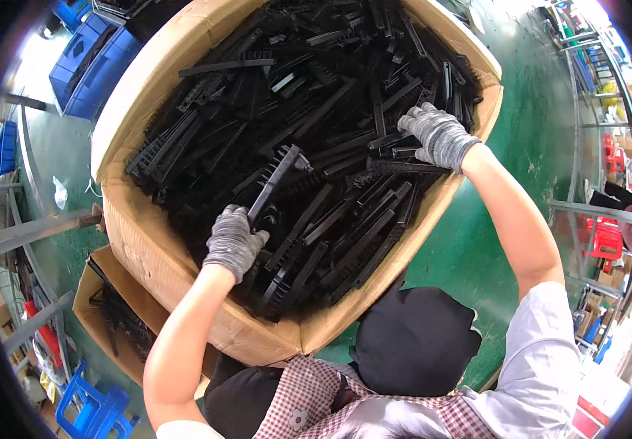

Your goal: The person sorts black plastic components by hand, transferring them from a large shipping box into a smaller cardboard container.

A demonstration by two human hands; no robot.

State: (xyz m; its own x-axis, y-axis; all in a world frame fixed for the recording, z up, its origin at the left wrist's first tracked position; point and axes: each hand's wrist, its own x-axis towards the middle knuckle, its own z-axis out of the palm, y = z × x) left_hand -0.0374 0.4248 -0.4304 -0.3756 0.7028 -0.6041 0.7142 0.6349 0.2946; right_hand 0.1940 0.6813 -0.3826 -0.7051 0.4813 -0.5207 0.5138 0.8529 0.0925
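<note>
A large cardboard box stands before me, heaped with long black plastic strips, many with comb-like teeth. My left hand, in a grey knit glove, is closed round the lower end of one black toothed plastic strip. That strip tilts up and away to the right, above the heap. At the right side of the box, my gloved right hand reaches onto the pile. Its thumb stands apart from the curved fingers, and loose black strips lie right beside them; the palm side is partly hidden.
A smaller carton with black parts stands at the left, near a blue stool. Blue bins are at the far left. Metal racks run along the right, beyond the green floor. A black round-topped seat is close to me.
</note>
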